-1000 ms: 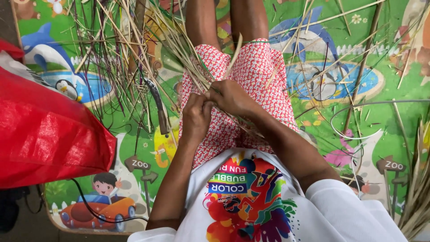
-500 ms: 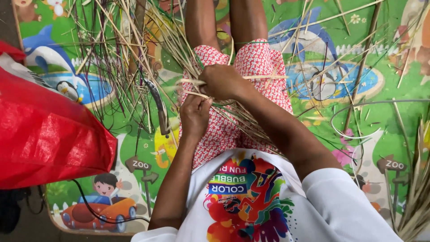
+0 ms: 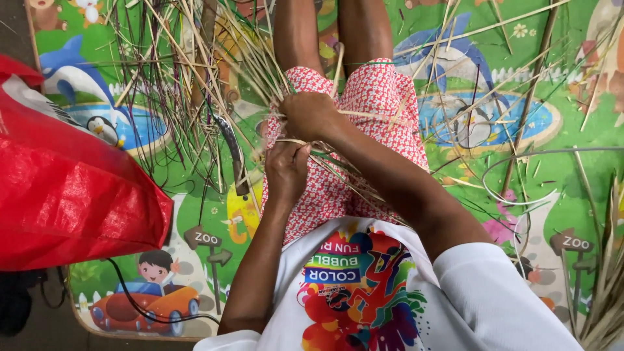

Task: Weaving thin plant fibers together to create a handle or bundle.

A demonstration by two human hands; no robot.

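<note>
The play mat (image 3: 565, 130), glossy with bright cartoon prints, lay beneath scattered stalks; a crinkled red woven-plastic sack (image 3: 65, 195) sat beside it. Over the lap, a bundle of dry straw-coloured strips (image 3: 214, 71) fanned outward. Strips judged light, springy, brittle; best held near the gathered base. Right hand (image 3: 311, 116) closed around that base; left hand (image 3: 286, 170) pinched strips just below.

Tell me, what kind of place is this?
Probably a home floor used for craft work: a colourful children's play mat covers it, dry reed strips lie scattered about, and a red bag sits beside them.
</note>
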